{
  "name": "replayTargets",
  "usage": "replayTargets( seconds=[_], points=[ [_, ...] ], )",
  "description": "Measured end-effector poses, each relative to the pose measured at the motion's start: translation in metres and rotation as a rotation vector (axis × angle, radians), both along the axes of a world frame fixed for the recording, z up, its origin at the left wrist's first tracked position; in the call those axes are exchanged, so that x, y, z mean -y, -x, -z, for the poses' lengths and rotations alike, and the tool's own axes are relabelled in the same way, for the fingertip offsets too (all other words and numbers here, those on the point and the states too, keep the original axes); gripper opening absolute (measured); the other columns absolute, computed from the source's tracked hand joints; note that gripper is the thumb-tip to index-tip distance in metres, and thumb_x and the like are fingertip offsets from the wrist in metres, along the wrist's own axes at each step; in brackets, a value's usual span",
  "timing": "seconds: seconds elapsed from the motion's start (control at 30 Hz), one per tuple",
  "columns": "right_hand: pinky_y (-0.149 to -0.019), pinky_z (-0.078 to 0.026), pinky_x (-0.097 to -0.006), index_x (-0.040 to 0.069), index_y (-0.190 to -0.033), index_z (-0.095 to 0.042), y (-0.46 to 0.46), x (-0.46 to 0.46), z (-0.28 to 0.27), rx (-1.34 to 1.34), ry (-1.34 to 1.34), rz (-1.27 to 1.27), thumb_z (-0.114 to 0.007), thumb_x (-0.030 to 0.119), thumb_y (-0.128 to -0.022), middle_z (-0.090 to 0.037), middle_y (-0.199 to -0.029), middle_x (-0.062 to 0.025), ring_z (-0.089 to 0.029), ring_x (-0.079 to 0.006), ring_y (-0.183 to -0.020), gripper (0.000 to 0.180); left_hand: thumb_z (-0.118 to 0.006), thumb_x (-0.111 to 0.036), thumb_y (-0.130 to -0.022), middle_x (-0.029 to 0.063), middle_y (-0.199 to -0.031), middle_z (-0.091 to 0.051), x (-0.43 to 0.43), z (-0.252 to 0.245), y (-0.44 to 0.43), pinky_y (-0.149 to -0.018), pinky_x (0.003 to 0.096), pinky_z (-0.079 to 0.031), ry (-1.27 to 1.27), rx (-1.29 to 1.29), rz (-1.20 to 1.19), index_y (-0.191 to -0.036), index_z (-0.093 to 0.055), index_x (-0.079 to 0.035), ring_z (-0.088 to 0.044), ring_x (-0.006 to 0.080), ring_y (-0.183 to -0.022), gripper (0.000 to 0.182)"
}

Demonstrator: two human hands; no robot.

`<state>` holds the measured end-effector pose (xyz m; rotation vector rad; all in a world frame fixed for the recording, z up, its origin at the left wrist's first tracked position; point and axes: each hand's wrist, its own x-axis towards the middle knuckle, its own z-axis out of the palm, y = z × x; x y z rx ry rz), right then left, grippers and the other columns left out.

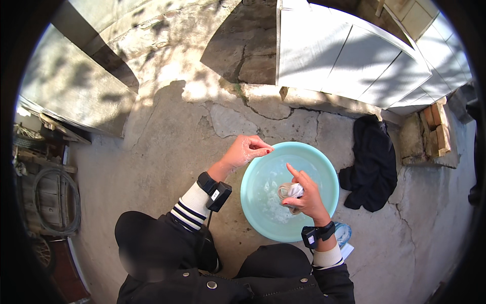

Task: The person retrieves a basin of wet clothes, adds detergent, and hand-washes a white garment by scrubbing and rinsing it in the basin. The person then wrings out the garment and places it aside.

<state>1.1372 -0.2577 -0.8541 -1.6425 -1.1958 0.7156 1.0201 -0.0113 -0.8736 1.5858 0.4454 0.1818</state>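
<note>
A light turquoise plastic basin with sudsy water stands on the ground before me. My right hand is over the basin with a bunched whitish wet cloth held against its palm by the thumb. Its index finger points up and away from the bundle. At the basin's upper left rim is my left hand, wet with foam, thumb and fingertips pinched together. I see nothing between those fingers; whether they touch the rim is unclear. Each wrist carries a strapped black device.
Crumpled black fabric lies right of the basin, with stacked bricks beyond. A round blue-and-white item sits by my right wrist, partly hidden. Cracked concrete surrounds the basin. Coiled hose and wheels are at left.
</note>
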Motion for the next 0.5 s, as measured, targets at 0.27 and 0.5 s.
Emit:
replayTargets(
  seconds=[0.27,0.5],
  points=[
    [-0.073,-0.043,-0.0333,0.011,-0.144,-0.046,0.005,-0.011,0.002,0.043,0.002,-0.044,-0.087,0.035,-0.064,-0.046,-0.086,-0.0074,-0.047,-0.0236,-0.077,0.093,-0.075,-0.012,-0.084,0.0043,-0.088,-0.068,0.03,-0.02,-0.013,-0.077,0.0256,-0.05,0.042,0.014,0.108,-0.096,-0.074,-0.001,-0.063,0.0111,-0.085,0.016],
    [-0.077,-0.042,-0.0283,0.01,-0.141,-0.049,-0.007,0.0,0.008,-0.218,-0.096,0.162,-0.08,0.046,-0.072,-0.049,-0.093,-0.0033,-0.048,-0.0163,-0.081,0.085,-0.073,-0.009,-0.085,0.0031,-0.084,-0.071,0.003,-0.005,-0.004,-0.073,0.023,-0.049,0.12,-0.023,-0.284,-0.091,-0.073,0.0,-0.062,0.0087,-0.076,0.011]
  ],
)
